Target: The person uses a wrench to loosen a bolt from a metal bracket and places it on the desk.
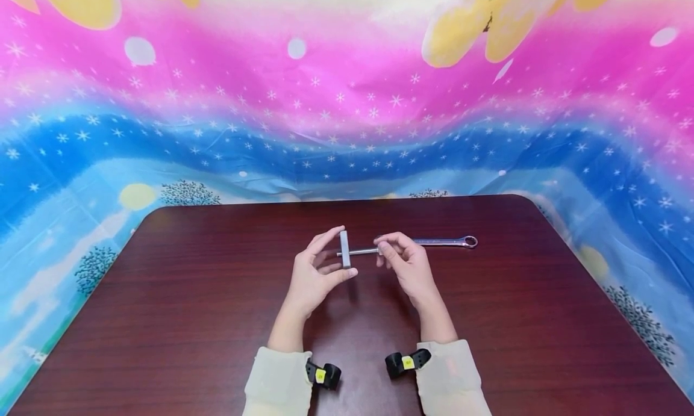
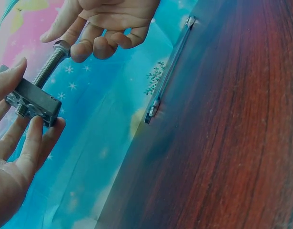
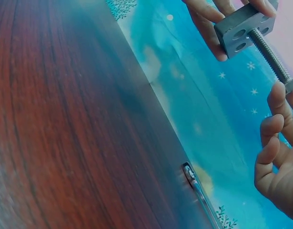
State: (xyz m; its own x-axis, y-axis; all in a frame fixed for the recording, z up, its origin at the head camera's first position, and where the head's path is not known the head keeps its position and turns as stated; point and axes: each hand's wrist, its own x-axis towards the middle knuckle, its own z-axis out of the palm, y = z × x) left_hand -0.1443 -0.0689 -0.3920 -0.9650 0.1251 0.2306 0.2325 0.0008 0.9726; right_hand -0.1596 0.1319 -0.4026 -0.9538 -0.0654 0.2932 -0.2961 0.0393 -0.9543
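My left hand grips a grey metal block by its edges, above the table. Several round holes show in the block's face in the right wrist view. A threaded hex bolt runs through the block, and its tip pokes out on the left hand's side. At the other end, my right hand pinches the bolt's head between thumb and index finger; its other fingers are loosely bent. A long stretch of thread shows between block and head. Behind the right hand lies a combination wrench, its open end partly hidden.
The dark reddish wooden table has rounded far corners. A patterned pink and blue cloth hangs behind it and along both sides. Black straps with small cameras sit at both wrists, over pale sleeves.
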